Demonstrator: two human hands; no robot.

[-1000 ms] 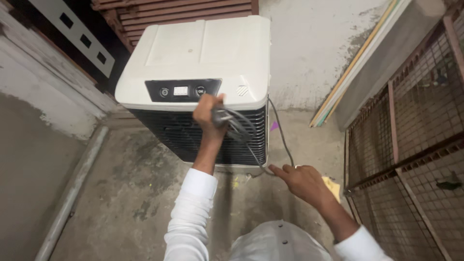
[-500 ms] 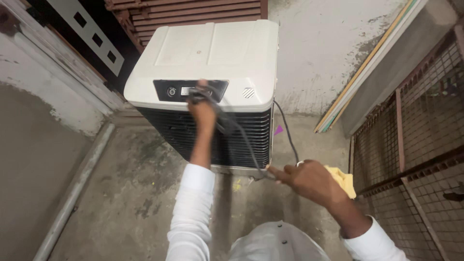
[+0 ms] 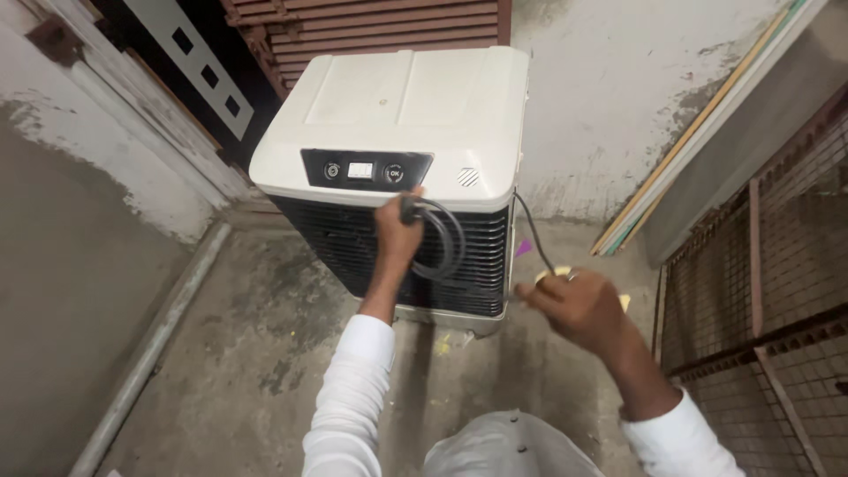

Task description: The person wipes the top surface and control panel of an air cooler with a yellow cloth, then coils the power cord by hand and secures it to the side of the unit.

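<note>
Left hand [image 3: 397, 231] at frame centre closed on coiled black cord [image 3: 439, 240], kept up against the white air cooler [image 3: 397, 124] grille; right hand [image 3: 574, 305] lower right grips its trailing run taut

Dim, flat light, brightest on cooler [image 3: 397, 115] top; upper left dark; right hand [image 3: 574, 305] motion-blurred; wide-angle bending at frame edges.
</note>
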